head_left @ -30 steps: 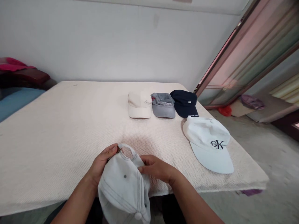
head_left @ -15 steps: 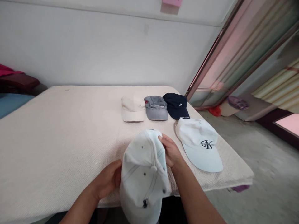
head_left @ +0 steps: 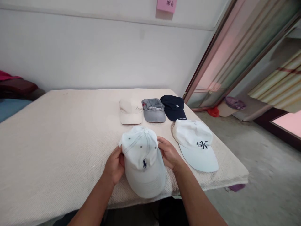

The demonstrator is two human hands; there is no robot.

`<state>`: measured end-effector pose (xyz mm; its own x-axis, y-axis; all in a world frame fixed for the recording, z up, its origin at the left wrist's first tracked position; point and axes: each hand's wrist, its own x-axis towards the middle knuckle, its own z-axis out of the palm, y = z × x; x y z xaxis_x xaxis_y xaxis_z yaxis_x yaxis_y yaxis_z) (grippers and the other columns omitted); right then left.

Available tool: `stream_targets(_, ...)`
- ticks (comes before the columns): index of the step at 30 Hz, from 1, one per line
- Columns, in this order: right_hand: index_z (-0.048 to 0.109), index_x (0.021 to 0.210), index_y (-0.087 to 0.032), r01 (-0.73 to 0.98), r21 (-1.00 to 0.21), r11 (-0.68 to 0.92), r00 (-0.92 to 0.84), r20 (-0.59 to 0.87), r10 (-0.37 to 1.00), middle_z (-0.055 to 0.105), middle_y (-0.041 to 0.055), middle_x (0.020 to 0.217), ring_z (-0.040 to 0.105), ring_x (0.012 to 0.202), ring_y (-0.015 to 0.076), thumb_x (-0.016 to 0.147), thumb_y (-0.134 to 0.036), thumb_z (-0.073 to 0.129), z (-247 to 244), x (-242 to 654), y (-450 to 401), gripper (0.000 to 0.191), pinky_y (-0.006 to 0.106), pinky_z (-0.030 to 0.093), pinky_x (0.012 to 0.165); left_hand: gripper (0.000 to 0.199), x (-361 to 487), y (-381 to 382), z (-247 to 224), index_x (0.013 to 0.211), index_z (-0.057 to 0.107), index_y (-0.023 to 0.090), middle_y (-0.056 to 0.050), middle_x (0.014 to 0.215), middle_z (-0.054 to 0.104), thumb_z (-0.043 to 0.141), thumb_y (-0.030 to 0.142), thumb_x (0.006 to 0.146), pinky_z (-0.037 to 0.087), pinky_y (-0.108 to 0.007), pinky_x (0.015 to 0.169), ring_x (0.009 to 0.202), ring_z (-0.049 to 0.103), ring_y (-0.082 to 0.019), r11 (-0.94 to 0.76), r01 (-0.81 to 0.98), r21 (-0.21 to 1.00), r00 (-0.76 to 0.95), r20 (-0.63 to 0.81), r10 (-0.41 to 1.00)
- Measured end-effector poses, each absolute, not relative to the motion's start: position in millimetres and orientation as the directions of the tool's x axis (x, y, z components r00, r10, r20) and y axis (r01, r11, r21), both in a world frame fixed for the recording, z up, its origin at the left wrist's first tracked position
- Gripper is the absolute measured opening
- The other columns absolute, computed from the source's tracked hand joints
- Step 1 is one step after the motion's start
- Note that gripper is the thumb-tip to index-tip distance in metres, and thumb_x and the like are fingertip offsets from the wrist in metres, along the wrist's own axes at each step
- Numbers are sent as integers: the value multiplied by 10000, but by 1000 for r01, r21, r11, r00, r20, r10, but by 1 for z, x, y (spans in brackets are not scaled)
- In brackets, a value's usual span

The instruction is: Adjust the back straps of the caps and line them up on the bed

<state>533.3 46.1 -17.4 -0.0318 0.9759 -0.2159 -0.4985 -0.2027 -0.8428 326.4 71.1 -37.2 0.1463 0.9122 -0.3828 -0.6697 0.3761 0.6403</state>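
Note:
A white baseball cap [head_left: 138, 157] with a dark horse-and-rider emblem is at the near edge of the cloth-covered table, its brim towards me. My left hand [head_left: 115, 164] grips the cap's left side, fingers partly hidden behind it. On the opposite side my right hand [head_left: 168, 152] pinches the crown's edge. Just right of that hand lies a white cap with black "CK" letters [head_left: 196, 146], brim also facing me. Whether the held cap rests on the cloth or hovers just above it, I cannot tell.
Behind the held cap stand a cream cap [head_left: 131, 111], a grey cap [head_left: 154, 110] and a navy cap [head_left: 173, 107] in a row. A white wall [head_left: 94, 53] rises behind the table [head_left: 58, 135]. To the right are concrete floor [head_left: 265, 150] and a bin [head_left: 227, 108].
The held cap has moved up and away from me onto the table's near edge, its crown now upright and its emblem facing me. Both hands moved with it. The view shifted slightly.

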Motion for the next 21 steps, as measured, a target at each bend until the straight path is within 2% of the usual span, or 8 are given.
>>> stream_targets(3, 628, 869, -193, -402, -914, -64, 188, -150, 971, 672, 13, 776, 595, 682, 165, 696, -294, 635, -24, 542, 54, 201, 272, 445, 640, 116, 341, 75, -41, 840, 693, 161, -23, 818, 693, 613, 235, 801, 477, -217, 769, 769, 613, -118, 383, -690, 614, 156, -390, 907)
stream_targets(7, 659, 880, -186, -35, -990, -135, 331, -139, 933, 680, 26, 753, 597, 718, 195, 657, -254, 570, -38, 561, 64, 250, 276, 437, 625, 106, 356, 69, -44, 776, 682, 124, -69, 757, 685, 630, 216, 771, 477, -257, 693, 701, 616, -150, 495, -591, 636, 248, -441, 863)
stream_targets(9, 676, 820, -181, 53, -981, -189, 356, -158, 921, 677, 34, 721, 590, 715, 201, 622, -216, 555, -45, 571, 64, 235, 281, 433, 620, 110, 358, 63, -43, 820, 676, 118, -101, 804, 693, 649, 193, 743, 473, -287, 696, 731, 629, -181, 548, -467, 694, 312, -450, 837)
stream_targets(13, 677, 698, -174, 93, -971, -220, 334, -178, 926, 684, 52, 737, 575, 721, 205, 569, -157, 569, -52, 584, 55, 170, 290, 427, 630, 190, 351, 52, -34, 910, 655, 132, -127, 871, 689, 643, 210, 737, 474, -340, 687, 750, 637, -215, 616, -179, 767, 436, -500, 748)
stream_targets(15, 676, 675, -172, 83, -969, -234, 281, -202, 938, 688, 54, 732, 573, 704, 206, 568, -159, 580, -54, 586, 50, 144, 294, 430, 617, 217, 348, 50, -31, 940, 653, 134, -128, 875, 683, 635, 220, 742, 473, -354, 675, 752, 635, -227, 613, -90, 785, 510, -493, 705)
stream_targets(18, 680, 708, -172, 0, -974, -225, 200, -220, 955, 684, 43, 714, 572, 672, 197, 592, -191, 591, -53, 586, 46, 148, 295, 437, 599, 177, 350, 53, -31, 888, 661, 139, -109, 860, 675, 617, 261, 767, 465, -341, 708, 773, 625, -214, 607, -198, 770, 526, -439, 728)
stream_targets(21, 681, 806, -184, -83, -986, -142, 225, -157, 962, 683, 27, 744, 579, 700, 190, 621, -218, 610, -46, 580, 48, 202, 286, 444, 626, 162, 358, 59, -31, 859, 660, 158, -73, 831, 671, 622, 291, 776, 452, -293, 708, 751, 604, -175, 529, -407, 745, 393, -380, 838)
